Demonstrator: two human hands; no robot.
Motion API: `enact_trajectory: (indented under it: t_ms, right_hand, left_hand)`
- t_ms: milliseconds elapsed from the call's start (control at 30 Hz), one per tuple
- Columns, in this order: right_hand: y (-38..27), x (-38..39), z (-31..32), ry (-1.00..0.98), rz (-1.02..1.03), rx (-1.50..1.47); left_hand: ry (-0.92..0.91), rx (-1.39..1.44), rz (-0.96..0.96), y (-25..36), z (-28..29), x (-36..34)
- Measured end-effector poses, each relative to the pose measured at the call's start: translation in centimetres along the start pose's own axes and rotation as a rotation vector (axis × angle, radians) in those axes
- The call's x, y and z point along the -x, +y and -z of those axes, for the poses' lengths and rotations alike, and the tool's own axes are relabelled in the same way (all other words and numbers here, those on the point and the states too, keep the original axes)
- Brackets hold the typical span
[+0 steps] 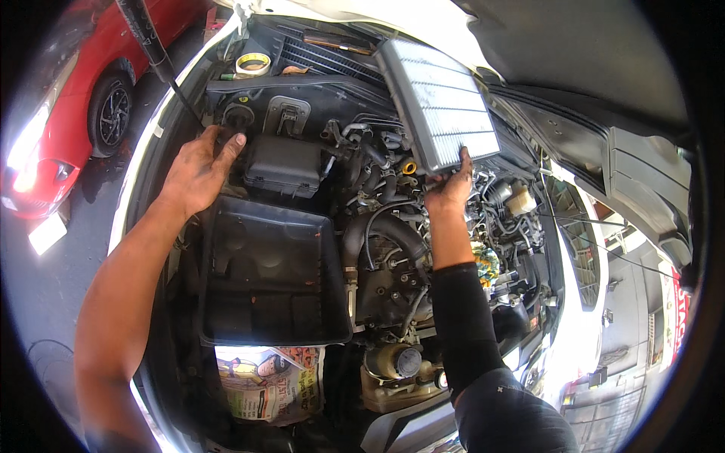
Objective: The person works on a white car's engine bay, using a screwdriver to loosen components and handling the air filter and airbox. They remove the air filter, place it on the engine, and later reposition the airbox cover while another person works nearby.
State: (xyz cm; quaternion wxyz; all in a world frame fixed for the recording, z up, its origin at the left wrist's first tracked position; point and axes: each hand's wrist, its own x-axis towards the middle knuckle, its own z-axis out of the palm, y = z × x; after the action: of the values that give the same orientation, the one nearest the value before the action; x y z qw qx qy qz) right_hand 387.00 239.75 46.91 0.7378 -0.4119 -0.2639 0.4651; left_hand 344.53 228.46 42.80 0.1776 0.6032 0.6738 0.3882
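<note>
Air filter element (439, 102), a flat rectangular panel with pale pleated face and dark frame, is held tilted above the engine bay, its lower edge over the middle of the engine and its upper end reaching toward the raised hood. Right hand (450, 187) supports it from below at the lower corner: fingers closed on the frame edge, thumb side up against the panel. The right forearm wears a dark sleeve.

Left hand (198, 172) rests on the far left of the bay, palm down, fingers spread and bent over a black round cap (238, 115) and the housing beside it. It lies flat rather than clamped on anything; whether the fingertips actually press the cap cannot be told.

Open black air box tray (270, 275) sits between the two forearms, near the front of the bay, lid off, interior bare and dark. Just behind it stands a closed black fuse box (283, 164). A thick black intake hose (387, 230) curves out of the tray's right side toward the engine.

A roll of tape (253, 64) lies on the cowl at the back. Printed newspaper (268, 381) is spread below the tray at the front edge. A hood prop rod (155, 49) rises at the upper left. A red car (83, 98) stands to the left, well apart.
</note>
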Motion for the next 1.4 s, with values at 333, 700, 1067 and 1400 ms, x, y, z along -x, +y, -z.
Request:
enact_trajectory:
  t_ms: [333, 700, 1067, 1400]
  right_hand:
    - [1.3, -10.8, -6.6, 0.097, 0.083, -0.103]
    - [-2.0, -17.1, -11.6, -0.158, 0.260, 0.480]
    - [-3.2, -25.7, -14.4, -0.341, 0.204, 1.024]
    - [-5.8, -21.1, -3.9, -0.509, 0.621, 1.360]
  left_hand:
    - [-0.043, -0.047, -0.001, 1.4, 0.3, 0.8]
    - [-0.130, 0.013, -0.050, 1.4, 0.1, 0.6]
    - [-0.085, -0.117, -0.113, 1.0, -0.8, 0.5]
    - [-0.111, -0.169, -0.083, 1.3, -1.4, 0.8]
